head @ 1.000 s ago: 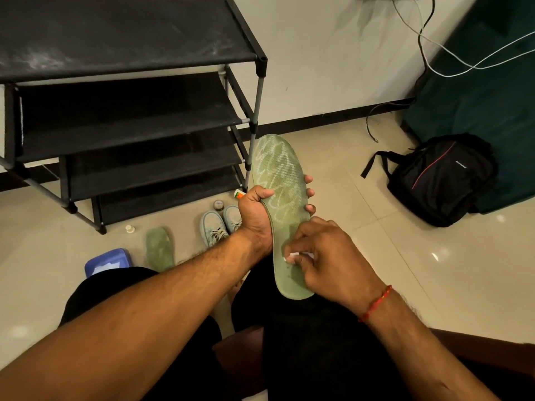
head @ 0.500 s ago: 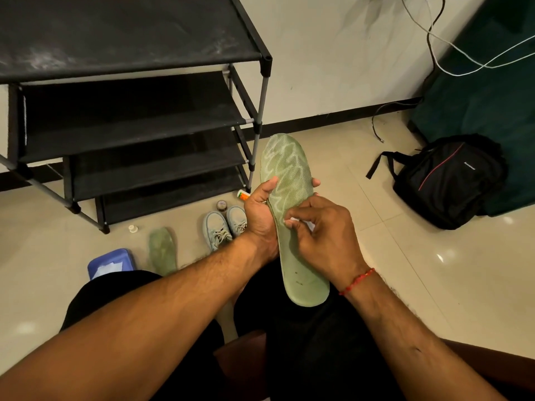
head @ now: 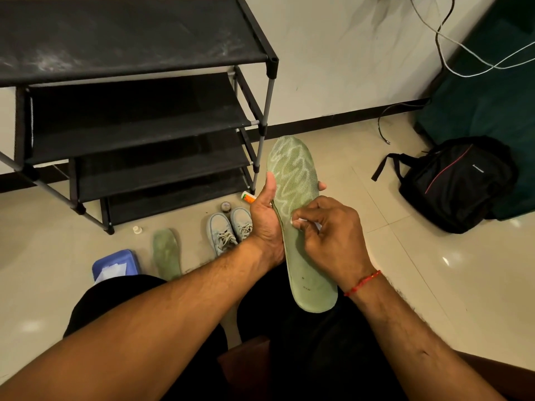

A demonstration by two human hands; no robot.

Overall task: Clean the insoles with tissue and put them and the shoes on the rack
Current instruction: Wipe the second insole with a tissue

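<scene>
Right hand [head: 333, 235] has slid tissue [head: 301, 222] up insole [head: 292, 175], heel toward middle.
It pinches tissue; left hand [head: 266, 224] clasps insole edge. Wiping ongoing; floor insole [head: 166, 253], shoes [head: 231, 231] unracked.

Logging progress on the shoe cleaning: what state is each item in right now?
Held insole, toe end up, gripped by the left hand.
Tissue, pinched by the right hand against that insole.
Second insole, flat on the floor.
Shoes, side by side on the floor, not on the rack.
Tissue box, open, a sheet showing.
Backpack, slumped on the floor.
</scene>
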